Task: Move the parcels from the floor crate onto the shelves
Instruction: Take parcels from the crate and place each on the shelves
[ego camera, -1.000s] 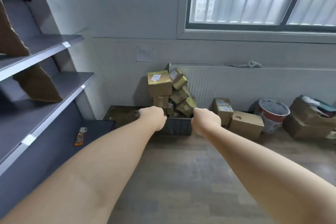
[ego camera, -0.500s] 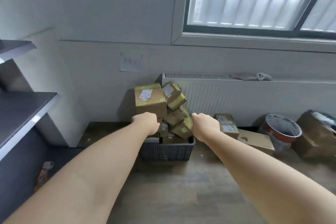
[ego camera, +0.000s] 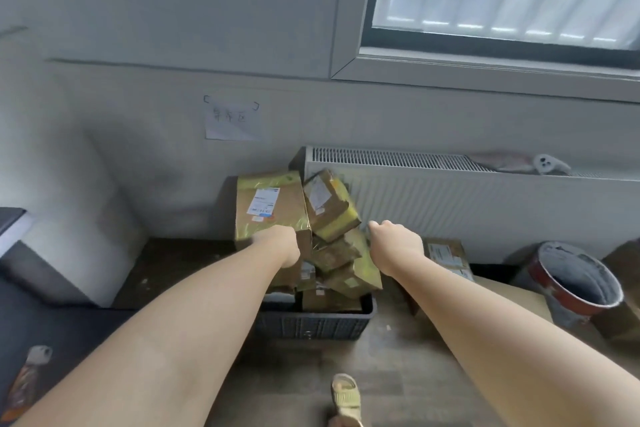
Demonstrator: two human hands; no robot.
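A dark woven crate (ego camera: 311,326) stands on the floor against the wall, heaped with brown parcels bound in yellow tape. The biggest parcel (ego camera: 270,204), with a white label, tops the heap on the left; a smaller tilted parcel (ego camera: 329,208) leans beside it. My left hand (ego camera: 277,248) is at the big parcel's lower edge, its fingers hidden behind the back of the hand. My right hand (ego camera: 394,244) hovers loosely curled to the right of the heap, holding nothing. Only a corner of the grey shelf (ego camera: 12,229) shows at the far left.
A white radiator (ego camera: 450,198) runs behind the crate. To the right lie a labelled parcel (ego camera: 446,256), a flat cardboard box (ego camera: 502,291) and a red-rimmed bucket (ego camera: 575,284). My sandalled foot (ego camera: 344,395) stands on the wooden floor. An orange object (ego camera: 27,381) lies at lower left.
I have stepped closer to the crate and turned right, so the shelves slid out at the left. Both hands have reached forward to the heap of parcels.
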